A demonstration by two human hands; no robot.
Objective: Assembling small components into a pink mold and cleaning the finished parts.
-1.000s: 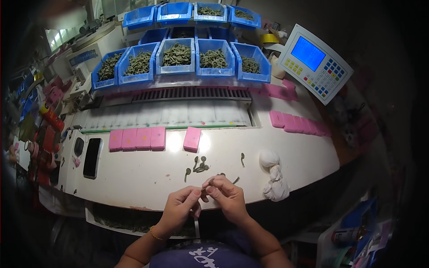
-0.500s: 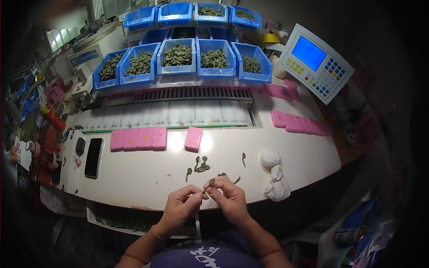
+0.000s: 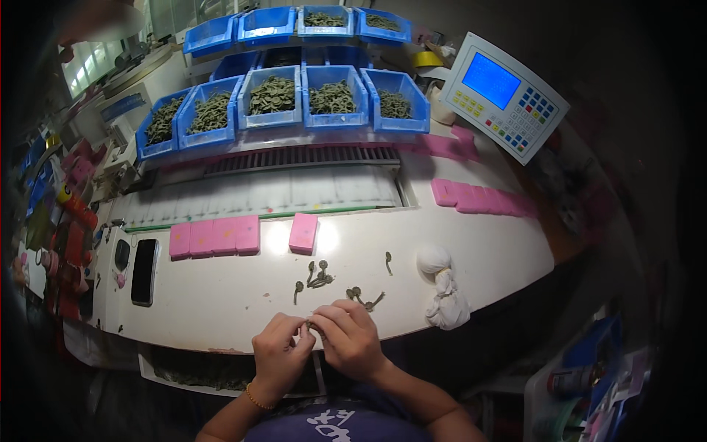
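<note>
My left hand (image 3: 281,349) and my right hand (image 3: 349,339) meet over the table's near edge, fingers pinched together. Between the fingertips is a small dark-green stalk with a round head (image 3: 311,325), mostly hidden by the fingers. Beyond the hands lies a small cluster of similar green stalks (image 3: 319,279), with a single stalk (image 3: 297,292) to its left. More green stalks (image 3: 364,297) rest just past my right hand, and another stalk (image 3: 389,261) lies apart to the right.
A lone pink block (image 3: 303,234) stands beside a row of pink blocks (image 3: 215,236). A phone (image 3: 144,272) lies left; a tied white cloth bundle (image 3: 446,291) sits right. Blue bins (image 3: 336,98) of green pieces line the back near a keypad panel (image 3: 504,96). Below the edge is an open drawer (image 3: 158,371).
The view has shifted slightly. Both hands have drawn nearer the table's edge, the right hand turning over the stalk and covering most of it. Green stalks near the right hand are now uncovered.
</note>
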